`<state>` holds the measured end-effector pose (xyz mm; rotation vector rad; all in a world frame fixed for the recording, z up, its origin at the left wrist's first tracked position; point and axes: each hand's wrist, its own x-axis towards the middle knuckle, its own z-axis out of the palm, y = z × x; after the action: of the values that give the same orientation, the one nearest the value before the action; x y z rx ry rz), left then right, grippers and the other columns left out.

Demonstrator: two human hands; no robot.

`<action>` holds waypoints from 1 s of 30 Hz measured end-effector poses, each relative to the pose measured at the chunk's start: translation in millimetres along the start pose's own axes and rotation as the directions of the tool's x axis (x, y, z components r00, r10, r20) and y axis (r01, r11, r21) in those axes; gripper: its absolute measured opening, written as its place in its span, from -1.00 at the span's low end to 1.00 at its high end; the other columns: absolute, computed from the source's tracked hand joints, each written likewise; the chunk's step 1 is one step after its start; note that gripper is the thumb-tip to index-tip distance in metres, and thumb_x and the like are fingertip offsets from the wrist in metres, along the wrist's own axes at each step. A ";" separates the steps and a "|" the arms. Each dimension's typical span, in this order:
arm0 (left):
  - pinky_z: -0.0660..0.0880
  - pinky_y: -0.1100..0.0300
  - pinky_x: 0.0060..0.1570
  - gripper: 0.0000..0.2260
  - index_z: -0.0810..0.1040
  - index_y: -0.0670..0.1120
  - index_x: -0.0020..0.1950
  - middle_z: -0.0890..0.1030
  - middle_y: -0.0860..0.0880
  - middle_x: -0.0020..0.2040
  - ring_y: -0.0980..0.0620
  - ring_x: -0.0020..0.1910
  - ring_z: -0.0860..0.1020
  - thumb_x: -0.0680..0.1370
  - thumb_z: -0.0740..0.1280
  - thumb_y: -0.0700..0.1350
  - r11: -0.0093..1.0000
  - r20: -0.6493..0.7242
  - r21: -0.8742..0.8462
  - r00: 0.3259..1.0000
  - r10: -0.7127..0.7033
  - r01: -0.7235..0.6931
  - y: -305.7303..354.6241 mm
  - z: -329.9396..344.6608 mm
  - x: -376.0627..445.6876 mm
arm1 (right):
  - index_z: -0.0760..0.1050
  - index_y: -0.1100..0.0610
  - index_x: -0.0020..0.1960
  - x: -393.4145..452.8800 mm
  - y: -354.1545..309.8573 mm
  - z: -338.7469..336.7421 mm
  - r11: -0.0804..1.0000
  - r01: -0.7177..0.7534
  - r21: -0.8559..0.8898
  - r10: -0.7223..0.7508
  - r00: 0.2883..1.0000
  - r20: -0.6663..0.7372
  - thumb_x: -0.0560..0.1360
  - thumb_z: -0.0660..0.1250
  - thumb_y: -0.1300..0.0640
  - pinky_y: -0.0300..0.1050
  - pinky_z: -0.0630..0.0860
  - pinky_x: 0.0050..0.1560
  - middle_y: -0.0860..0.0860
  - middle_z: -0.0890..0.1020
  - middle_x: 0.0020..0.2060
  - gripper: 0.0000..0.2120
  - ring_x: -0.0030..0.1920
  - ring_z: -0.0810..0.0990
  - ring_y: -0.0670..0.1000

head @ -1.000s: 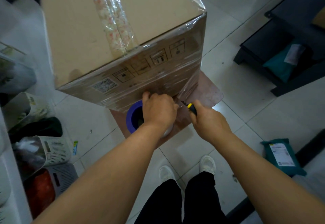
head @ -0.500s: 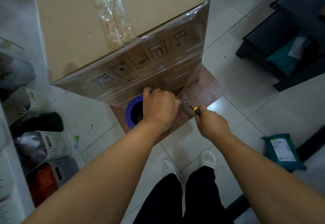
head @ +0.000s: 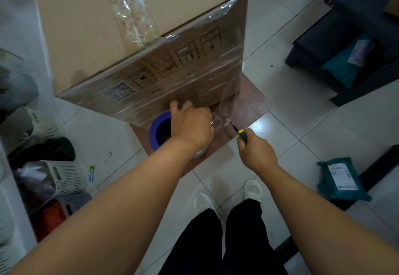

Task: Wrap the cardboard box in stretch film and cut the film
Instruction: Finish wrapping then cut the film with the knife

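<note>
Head view: the cardboard box (head: 138, 37) stands on a brown mat (head: 248, 104) on the tiled floor, baskets (head: 64, 179) crowding its left, open tiles right. Below the box's near edge, the left hand (head: 190, 125) grips the film roll (head: 159, 131); just beside, the right hand (head: 257, 154) clasps a knife (head: 240, 132), blade touching the stretched film (head: 222, 117).

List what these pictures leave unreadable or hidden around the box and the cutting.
- Film roll, head view: the left hand covers most of it; only its blue end shows.
- Knife: the right hand hides the handle; the blade is too thin to judge.
- Box: its far end is cut off by the top edge.
- Box label: too blurred to read.
</note>
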<state>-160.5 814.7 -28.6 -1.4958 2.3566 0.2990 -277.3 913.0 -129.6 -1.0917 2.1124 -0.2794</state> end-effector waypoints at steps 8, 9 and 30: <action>-0.02 -0.18 0.38 -0.82 0.55 0.03 -0.24 0.55 0.00 -0.18 -0.08 0.21 0.36 0.53 0.24 -0.08 0.998 0.042 0.057 0.999 0.022 -0.024 0.4 -2.8 -8.0 | 0.37 0.13 0.16 5.2 -1.8 -0.2 0.993 0.071 -0.093 -0.071 0.997 0.003 0.62 0.08 -0.03 -0.12 0.29 -0.31 0.14 0.59 -0.13 -0.73 -0.25 0.42 0.12; -0.03 -0.19 0.38 -0.81 0.56 0.03 -0.26 0.55 -0.01 -0.18 -0.08 0.21 0.35 0.53 0.24 -0.09 0.997 0.044 0.069 0.999 0.024 -0.027 0.2 -3.1 -8.5 | 0.37 0.13 0.15 5.9 -2.5 -0.3 0.990 0.089 -0.113 -0.090 0.996 0.002 0.62 0.08 -0.04 -0.12 0.30 -0.29 0.14 0.60 -0.12 -0.73 -0.24 0.42 0.13; -0.06 -0.22 0.37 -0.57 0.56 0.01 -0.31 0.50 0.05 -0.20 -0.06 0.22 0.31 0.60 0.07 0.15 0.994 0.134 0.107 0.991 0.023 -0.037 -3.3 -6.2 0.8 | 0.40 0.06 0.16 -14.3 -13.8 -18.6 0.941 0.339 -0.004 -0.337 0.933 -0.128 0.58 0.17 -0.01 -0.20 0.22 -0.41 -0.03 0.50 -0.24 -0.79 -0.29 0.40 0.02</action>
<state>-158.9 810.4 -23.1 -1.3489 2.2544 0.2639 -276.3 913.2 -102.4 -1.4613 2.0167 -0.5445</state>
